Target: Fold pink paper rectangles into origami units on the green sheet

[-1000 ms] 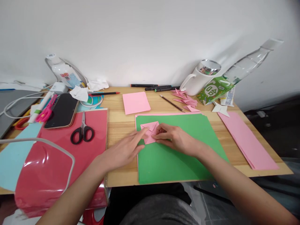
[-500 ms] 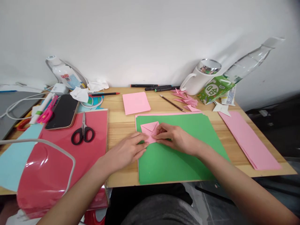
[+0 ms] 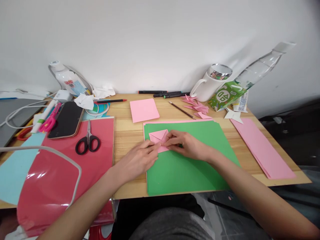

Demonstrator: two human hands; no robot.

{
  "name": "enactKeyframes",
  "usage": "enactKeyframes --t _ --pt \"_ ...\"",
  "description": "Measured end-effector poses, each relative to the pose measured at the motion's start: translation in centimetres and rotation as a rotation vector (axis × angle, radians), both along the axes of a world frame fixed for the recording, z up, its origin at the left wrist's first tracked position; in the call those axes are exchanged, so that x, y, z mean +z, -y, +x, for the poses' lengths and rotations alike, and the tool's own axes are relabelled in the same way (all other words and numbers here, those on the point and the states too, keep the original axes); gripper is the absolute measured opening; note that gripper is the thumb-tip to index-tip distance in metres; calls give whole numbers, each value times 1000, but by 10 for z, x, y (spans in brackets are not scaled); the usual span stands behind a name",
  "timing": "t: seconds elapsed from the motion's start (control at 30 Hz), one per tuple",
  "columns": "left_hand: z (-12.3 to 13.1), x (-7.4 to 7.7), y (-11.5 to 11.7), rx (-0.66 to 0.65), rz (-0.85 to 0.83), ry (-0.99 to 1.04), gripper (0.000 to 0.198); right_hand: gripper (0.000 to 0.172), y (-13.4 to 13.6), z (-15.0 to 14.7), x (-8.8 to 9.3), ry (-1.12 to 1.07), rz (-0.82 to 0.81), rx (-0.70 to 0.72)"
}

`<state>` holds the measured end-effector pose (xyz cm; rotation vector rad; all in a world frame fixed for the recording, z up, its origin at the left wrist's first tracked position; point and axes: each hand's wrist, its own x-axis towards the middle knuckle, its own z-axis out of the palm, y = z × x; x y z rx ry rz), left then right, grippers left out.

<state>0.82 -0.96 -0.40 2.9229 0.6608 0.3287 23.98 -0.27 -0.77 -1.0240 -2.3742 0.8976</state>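
A small square of folded pink paper (image 3: pixel 159 134), with crossing diagonal creases, lies on a stack of green paper (image 3: pixel 190 173). My left hand (image 3: pixel 141 156) reaches in from the left, its fingers close together and gripping the square's left side and middle. From the other side my right hand (image 3: pixel 186 143) pinches the paper near its centre, thumb and forefinger together. The fingertips of both hands nearly meet there and hide part of the folds. Behind the green stack lies a pile of pink squares (image 3: pixel 144 110).
Black scissors (image 3: pixel 87 141) and a phone (image 3: pixel 67 119) rest on a red folder (image 3: pixel 62 173) at left. Folded pink pieces (image 3: pixel 197 106), a pencil (image 3: pixel 182 110), a white mug (image 3: pixel 208 83) and a clear bottle (image 3: pixel 262 66) are behind. Pink strips (image 3: pixel 262 146) lie at right.
My left fingers have moved up and inward across the pink square towards its centre. My right hand stays pinching near the middle. The view has shifted slightly.
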Motion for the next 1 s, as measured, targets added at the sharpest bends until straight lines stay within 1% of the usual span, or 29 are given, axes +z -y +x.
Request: enactKeyframes --t 0.13,0.27,0.33,0.43,0.5,0.57,0.67,0.77,0.87,1.0 --pt "1 -2 1 10 25 -21 21 26 2 4 1 -19 5 -15" --pt "1 -7 4 33 60 -70 17 37 13 11 3 -7 47 -18" --pt "2 -10 5 41 78 -96 20 43 21 12 3 48 84 -18" --pt "1 -14 6 37 106 -105 30 52 33 8 4 171 152 1" --pt "1 -17 6 38 124 -91 33 50 38 5 3 243 205 7" --pt "1 -18 6 47 137 -80 34 44 41 3 1 284 257 -3" --pt "1 -18 6 55 143 -85 35 39 39 6 -3 284 299 -12" --pt "1 -18 8 68 137 -83 34 40 38 13 -7 250 291 -2" --pt "2 -18 9 76 133 -77 35 36 39 22 -10 208 274 -8" --pt "3 -19 8 57 137 -84 34 34 45 29 -11 181 267 -56"
